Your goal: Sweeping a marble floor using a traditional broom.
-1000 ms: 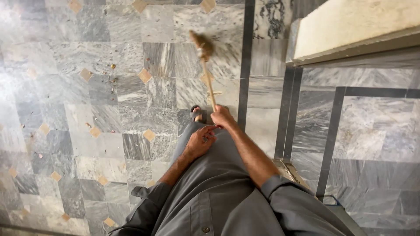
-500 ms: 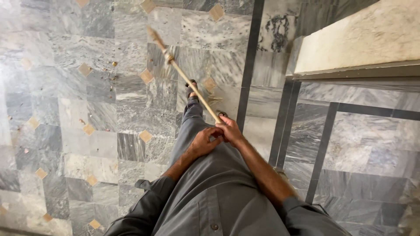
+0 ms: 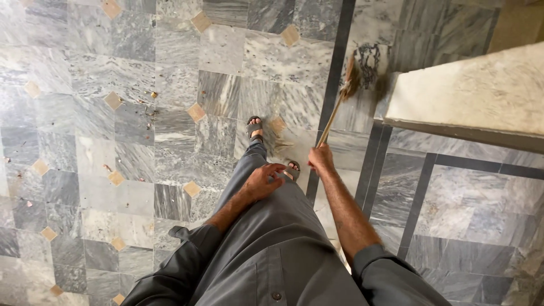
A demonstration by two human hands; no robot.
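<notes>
Thin wooden broom (image 3: 335,107), veined marble floor (image 3: 113,141)

A grey marble floor (image 3: 170,141) with small tan diamond inlays (image 3: 196,112) spreads out, dark border strips (image 3: 334,73) crossing it. Scattered crumbs of debris (image 3: 148,105) lie well left of the fingers. A pale stone ledge (image 3: 476,93) stands to their right, sandalled feet (image 3: 255,128) just beside them.

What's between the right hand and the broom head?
In the head view, only the broom's thin wooden stick spans from the right hand to the broom head, above marble floor.
</notes>
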